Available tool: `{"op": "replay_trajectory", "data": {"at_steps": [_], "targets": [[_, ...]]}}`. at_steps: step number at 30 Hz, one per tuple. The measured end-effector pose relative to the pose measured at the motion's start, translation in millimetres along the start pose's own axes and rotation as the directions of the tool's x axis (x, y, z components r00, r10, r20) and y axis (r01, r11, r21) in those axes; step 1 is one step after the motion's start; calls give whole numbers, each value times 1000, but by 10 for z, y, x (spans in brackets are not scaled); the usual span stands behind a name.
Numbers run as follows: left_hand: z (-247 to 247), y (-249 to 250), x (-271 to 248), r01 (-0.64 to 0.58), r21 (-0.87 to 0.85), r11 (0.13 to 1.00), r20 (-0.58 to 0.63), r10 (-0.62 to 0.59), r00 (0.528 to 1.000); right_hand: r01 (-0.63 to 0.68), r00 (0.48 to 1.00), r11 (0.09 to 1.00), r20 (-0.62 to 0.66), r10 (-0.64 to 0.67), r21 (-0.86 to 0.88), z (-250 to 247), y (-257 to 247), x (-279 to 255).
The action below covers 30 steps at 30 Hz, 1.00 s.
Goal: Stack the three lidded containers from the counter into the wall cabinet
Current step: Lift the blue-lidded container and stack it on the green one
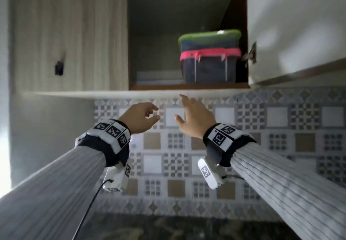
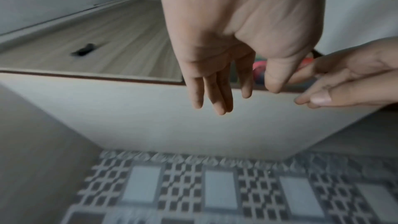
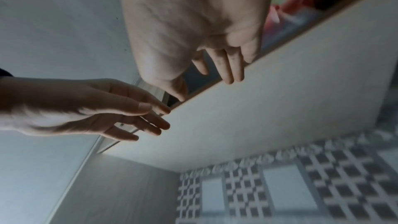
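Note:
Two lidded containers stand stacked at the right of the open wall cabinet (image 1: 187, 86): a green-lidded container (image 1: 209, 41) on top of a pink-lidded container (image 1: 209, 67). Both hands hang just below the cabinet's bottom edge and hold nothing. My left hand (image 1: 156, 112) has loosely curled fingers; my right hand (image 1: 180, 106) has straight fingers pointing up, close to the edge. The left wrist view shows the left hand (image 2: 241, 98) relaxed, with the pink lid (image 2: 259, 72) behind it. The right wrist view shows the right hand (image 3: 206, 88) empty, with the pink lid (image 3: 286, 11) beyond. No third container is in view.
The cabinet's open door (image 1: 295, 29) hangs out at the upper right, above my right arm. A closed wood-grain door (image 1: 71, 33) with a dark handle (image 1: 59, 68) is on the left. Patterned wall tiles (image 1: 243, 146) are behind the hands; a dark counter (image 1: 168, 228) lies below.

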State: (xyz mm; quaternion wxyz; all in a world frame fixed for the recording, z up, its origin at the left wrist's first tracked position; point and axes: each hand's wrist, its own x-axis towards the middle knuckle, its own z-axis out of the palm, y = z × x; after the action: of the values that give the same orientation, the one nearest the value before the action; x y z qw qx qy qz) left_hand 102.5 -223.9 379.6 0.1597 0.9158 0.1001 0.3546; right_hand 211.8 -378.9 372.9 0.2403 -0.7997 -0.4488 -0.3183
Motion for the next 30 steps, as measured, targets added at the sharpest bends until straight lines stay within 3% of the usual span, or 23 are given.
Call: {"op": "replay_trajectory", "data": {"at_steps": [4,7,14,21,23,26,30], "targets": [[185,-617,-672,171,78,982,136,-181,974,-18,978,994,208,-4,104,670,-253,-437],[320,-1033,-1211,298,127,946,213,-320,923,-42,934,986,356,-19,163,1163,-491,-830],[745,-1835,-2470,562,206,801,305,-598,741,-61,742,955,653,-151,290,2237,-907,-1941],[1228,-2369,-3549,725,279,630,346,-770,536,-168,574,947,808,-133,275,2854,-1036,-3085],[1342,-2435,-3724,744,306,594,352,-797,491,-168,550,949,824,-135,268,2926,-1022,-3314],[1498,-2478,-3864,764,315,562,355,-817,455,-94,554,949,808,-201,301,2975,-1027,-3567],[1656,-2464,-3916,795,265,546,343,-823,452,-45,525,947,814,-249,318,3045,-1055,-3760]]}}
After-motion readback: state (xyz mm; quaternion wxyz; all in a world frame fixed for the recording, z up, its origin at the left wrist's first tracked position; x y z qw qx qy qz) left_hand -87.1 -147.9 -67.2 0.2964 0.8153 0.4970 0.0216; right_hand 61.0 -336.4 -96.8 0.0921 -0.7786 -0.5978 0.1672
